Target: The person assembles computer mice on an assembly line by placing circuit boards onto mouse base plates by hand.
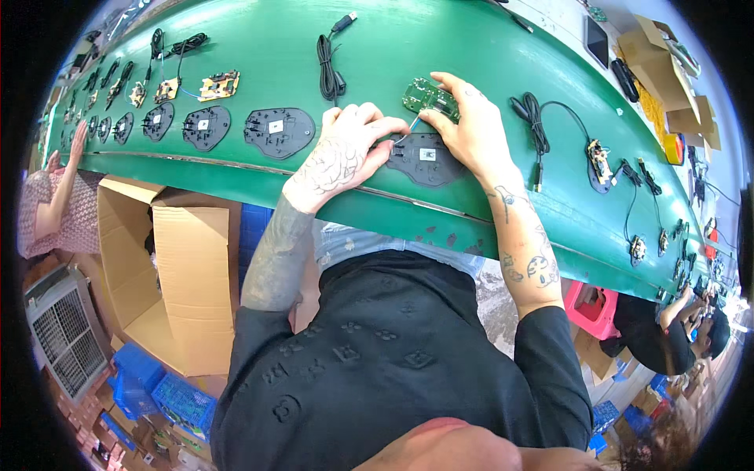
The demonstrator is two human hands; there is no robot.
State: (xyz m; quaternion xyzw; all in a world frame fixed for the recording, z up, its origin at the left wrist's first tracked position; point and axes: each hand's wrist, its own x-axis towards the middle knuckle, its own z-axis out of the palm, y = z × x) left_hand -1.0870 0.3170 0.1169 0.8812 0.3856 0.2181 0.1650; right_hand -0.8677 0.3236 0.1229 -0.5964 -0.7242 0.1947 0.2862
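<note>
My right hand (471, 129) grips a small green circuit board (420, 93) between thumb and fingers, tilted above the green bench. Close by on the left, my left hand (345, 149) is closed in a pinch on the thin wires (414, 124) that run toward the board. A coiled black cable (324, 67) with a plug lies beyond my left hand; its lower end passes behind that hand. Under the board and partly covered by my hands rests a black mouse base plate (432, 166) with a pale square on it.
Several more base plates (280, 131) line the bench to the left, with circuit boards (218, 86) and coiled cables behind them. On the right lie another cable (532, 125) and an assembled base (599, 169). A cardboard box (192, 275) stands below left. Other people sit at both ends.
</note>
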